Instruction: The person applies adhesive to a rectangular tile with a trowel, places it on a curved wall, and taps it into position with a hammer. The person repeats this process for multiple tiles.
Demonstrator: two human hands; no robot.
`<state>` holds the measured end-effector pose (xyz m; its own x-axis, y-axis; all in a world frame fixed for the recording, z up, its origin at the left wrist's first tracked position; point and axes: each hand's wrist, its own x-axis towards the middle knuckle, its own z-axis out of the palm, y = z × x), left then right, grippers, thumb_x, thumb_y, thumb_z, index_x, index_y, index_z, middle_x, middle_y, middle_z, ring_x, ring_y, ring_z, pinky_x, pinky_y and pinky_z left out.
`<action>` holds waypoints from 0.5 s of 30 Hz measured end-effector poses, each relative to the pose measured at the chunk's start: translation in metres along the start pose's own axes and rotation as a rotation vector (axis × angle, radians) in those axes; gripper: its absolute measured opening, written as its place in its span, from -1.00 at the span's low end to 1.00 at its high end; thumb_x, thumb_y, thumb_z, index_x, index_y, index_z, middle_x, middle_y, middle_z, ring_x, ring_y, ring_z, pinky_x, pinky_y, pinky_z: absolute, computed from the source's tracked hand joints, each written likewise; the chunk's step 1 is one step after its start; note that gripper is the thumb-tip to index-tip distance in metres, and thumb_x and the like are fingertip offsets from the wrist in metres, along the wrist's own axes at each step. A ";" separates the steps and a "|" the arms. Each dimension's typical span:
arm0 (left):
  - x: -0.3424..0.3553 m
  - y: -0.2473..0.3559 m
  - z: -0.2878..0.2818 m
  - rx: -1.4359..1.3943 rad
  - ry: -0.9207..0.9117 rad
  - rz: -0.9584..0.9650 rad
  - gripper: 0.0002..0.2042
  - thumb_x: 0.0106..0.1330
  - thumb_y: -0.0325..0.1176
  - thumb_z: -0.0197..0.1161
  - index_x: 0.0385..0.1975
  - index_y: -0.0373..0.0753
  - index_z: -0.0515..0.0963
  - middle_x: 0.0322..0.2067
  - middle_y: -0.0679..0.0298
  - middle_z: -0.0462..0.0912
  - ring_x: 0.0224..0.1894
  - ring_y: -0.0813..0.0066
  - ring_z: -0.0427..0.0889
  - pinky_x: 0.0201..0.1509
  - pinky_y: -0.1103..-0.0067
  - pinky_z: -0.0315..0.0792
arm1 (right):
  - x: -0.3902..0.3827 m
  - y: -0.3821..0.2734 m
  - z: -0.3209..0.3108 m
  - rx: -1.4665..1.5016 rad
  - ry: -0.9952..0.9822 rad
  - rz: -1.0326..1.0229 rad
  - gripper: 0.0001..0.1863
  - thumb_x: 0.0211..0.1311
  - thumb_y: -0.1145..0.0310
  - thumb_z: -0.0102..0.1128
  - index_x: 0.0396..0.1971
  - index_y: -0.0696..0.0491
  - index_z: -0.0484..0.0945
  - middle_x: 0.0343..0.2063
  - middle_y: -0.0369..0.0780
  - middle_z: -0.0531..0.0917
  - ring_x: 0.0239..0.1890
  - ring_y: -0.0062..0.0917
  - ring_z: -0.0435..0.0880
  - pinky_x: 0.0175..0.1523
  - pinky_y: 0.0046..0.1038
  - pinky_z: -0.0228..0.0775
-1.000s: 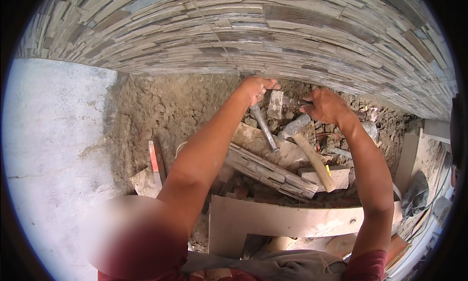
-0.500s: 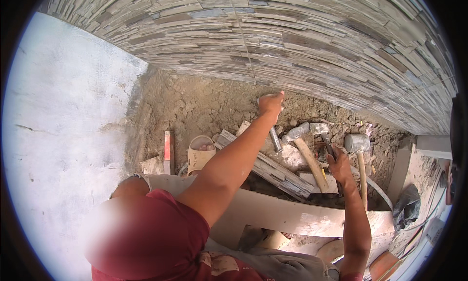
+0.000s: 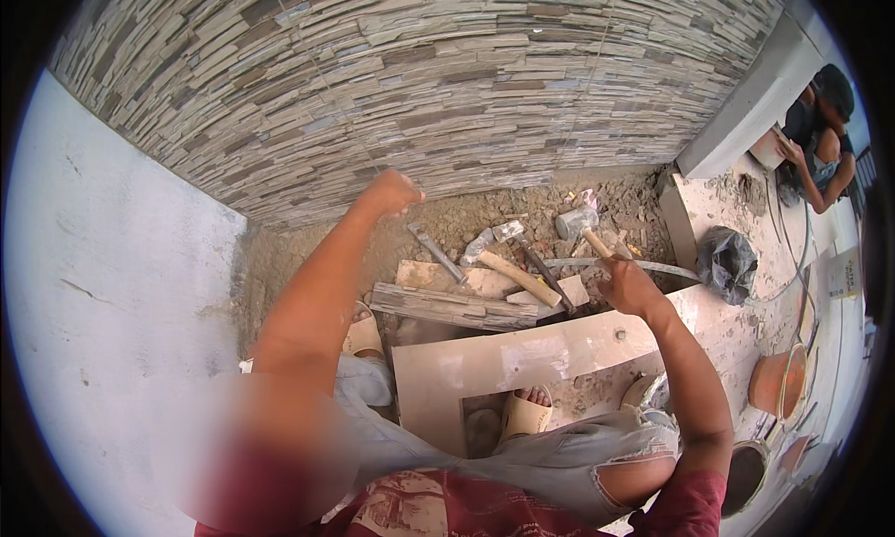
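My left hand (image 3: 395,194) is at the foot of the stone-patterned wall (image 3: 447,99), above the soil. Its fingers are curled in, and what they hold, if anything, is hidden. My right hand (image 3: 629,285) is closed round the wooden handle of a mallet (image 3: 575,223) with a thick grey head. Between my hands lie a metal chisel (image 3: 436,254), a wooden-handled hammer (image 3: 518,276) and a dark-handled hammer (image 3: 546,265). Below them is a strip of stone-patterned tile (image 3: 453,307).
Loose soil (image 3: 303,257) runs along the wall base. A long beige slab (image 3: 550,351) crosses in front of my legs. Right of it are a black plastic bag (image 3: 727,263), an orange bucket (image 3: 777,384) and a hose. Another person (image 3: 820,141) crouches at far right.
My right hand has let go of the dark-handled hammer and taken the mallet by its handle. The view has shifted right, bringing the other person into sight. My left hand stays low by the wall.
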<state>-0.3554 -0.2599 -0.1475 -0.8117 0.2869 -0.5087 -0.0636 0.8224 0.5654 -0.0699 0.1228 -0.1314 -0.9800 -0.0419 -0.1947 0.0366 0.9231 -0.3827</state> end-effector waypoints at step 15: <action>-0.073 -0.079 -0.078 0.091 -0.043 -0.115 -0.39 0.17 -0.25 0.47 0.16 -0.45 0.45 -0.14 0.05 0.69 -0.34 0.37 0.67 -0.31 0.46 0.58 | -0.253 -0.068 0.115 1.608 0.367 0.281 -0.62 0.36 0.31 0.12 0.03 0.25 0.57 -0.15 -0.12 0.71 -0.16 -0.48 0.66 -0.03 -0.46 0.49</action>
<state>-0.3360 -0.3847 -0.1043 -0.7764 0.2072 -0.5952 -0.1004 0.8917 0.4414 0.1984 0.0268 -0.1603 -0.8908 0.3460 -0.2947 0.1289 -0.4294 -0.8939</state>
